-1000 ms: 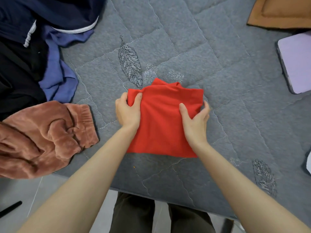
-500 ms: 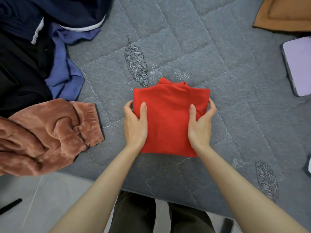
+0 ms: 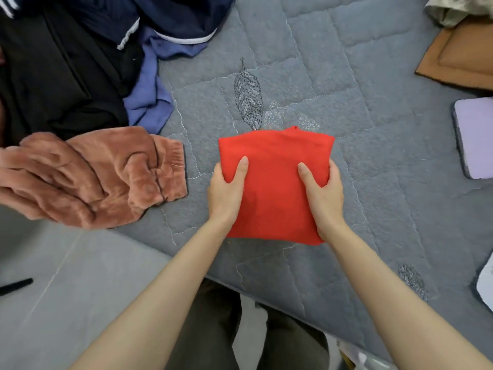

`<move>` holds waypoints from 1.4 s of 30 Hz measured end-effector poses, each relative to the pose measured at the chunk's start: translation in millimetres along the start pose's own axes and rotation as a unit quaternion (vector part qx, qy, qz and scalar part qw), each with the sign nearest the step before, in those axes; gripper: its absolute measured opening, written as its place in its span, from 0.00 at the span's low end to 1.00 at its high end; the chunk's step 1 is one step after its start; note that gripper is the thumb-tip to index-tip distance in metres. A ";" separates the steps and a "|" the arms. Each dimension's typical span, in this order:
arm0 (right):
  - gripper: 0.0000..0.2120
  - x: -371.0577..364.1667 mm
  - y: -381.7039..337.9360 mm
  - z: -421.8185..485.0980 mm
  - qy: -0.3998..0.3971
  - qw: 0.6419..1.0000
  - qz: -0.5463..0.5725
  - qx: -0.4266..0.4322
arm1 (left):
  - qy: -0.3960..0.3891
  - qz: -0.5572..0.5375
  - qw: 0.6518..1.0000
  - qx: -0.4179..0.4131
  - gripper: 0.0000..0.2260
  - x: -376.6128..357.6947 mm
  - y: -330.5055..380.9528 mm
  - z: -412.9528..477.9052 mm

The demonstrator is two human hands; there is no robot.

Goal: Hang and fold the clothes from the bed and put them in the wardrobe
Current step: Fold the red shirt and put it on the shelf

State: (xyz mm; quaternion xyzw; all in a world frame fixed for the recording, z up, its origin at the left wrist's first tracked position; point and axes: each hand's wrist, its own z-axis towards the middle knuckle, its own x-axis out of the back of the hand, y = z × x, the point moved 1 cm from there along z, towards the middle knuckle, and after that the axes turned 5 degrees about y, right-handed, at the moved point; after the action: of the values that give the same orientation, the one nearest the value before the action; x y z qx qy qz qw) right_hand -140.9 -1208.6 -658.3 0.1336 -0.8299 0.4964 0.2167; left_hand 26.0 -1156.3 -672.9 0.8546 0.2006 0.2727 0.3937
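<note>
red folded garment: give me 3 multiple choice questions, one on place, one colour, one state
1. Where does the rust-pink fleece garment lie from the folded red garment? A) to its right B) to its left C) on top of it
2. What colour is the quilt beneath it? A) white B) green C) grey
3. How is the red garment held? A) by both hands, one per side B) by one hand C) by no hand

1 B: the fleece lies left of it.
2 C: grey stitched quilt shows around it.
3 A: left hand and right hand each grip a side, thumbs on top.
</note>
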 end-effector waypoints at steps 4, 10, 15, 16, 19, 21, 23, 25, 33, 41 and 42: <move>0.29 4.9 -29.7 -31.4 -0.059 0.997 0.015 0.042 | 0.053 -0.055 0.997 0.006 0.08 42.4 12.3 -35.7; 0.27 11.7 -65.6 -92.8 -0.181 0.978 0.005 0.106 | 0.148 -0.138 0.979 0.033 0.13 107.8 15.2 -114.5; 0.28 18.7 -80.1 -152.6 -0.300 0.936 -0.035 0.179 | 0.236 -0.213 0.945 0.077 0.13 153.8 -5.4 -202.0; 0.28 19.6 -82.5 -166.6 -0.325 0.925 -0.046 0.194 | 0.257 -0.226 0.936 0.084 0.13 162.8 -9.8 -220.9; 0.28 20.2 -94.7 -217.9 -0.400 0.883 -0.075 0.233 | 0.330 -0.267 0.901 0.088 0.14 193.1 -21.1 -275.8; 0.28 17.3 -100.8 -261.1 -0.453 0.849 -0.094 0.256 | 0.379 -0.294 0.874 0.085 0.12 217.6 -29.5 -317.5; 0.27 12.4 -108.2 -292.8 -0.489 0.825 -0.098 0.266 | 0.412 -0.296 0.858 0.086 0.11 236.6 -34.1 -344.7; 0.28 6.9 -116.0 -347.8 -0.543 0.781 -0.112 0.287 | 0.462 -0.318 0.823 0.090 0.11 270.3 -42.7 -387.3; 0.31 -3.3 -130.1 -592.8 -0.690 0.619 -0.111 0.358 | 0.633 -0.361 0.682 0.064 0.13 402.2 -83.4 -557.8; 0.30 23.9 -130.2 -828.9 -0.784 0.490 -0.064 0.376 | 0.759 -0.328 0.561 0.040 0.17 527.7 -106.1 -732.5; 0.29 28.9 -132.5 -856.2 -0.794 0.478 -0.055 0.371 | 0.771 -0.320 0.550 0.032 0.17 543.4 -106.6 -752.8</move>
State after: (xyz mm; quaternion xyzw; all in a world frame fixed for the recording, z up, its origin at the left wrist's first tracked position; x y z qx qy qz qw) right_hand 86.2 -516.2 -188.7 0.5840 -0.3768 0.4274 -0.5782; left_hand -38.8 -364.1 -181.3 0.2079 0.6963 0.6761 0.1216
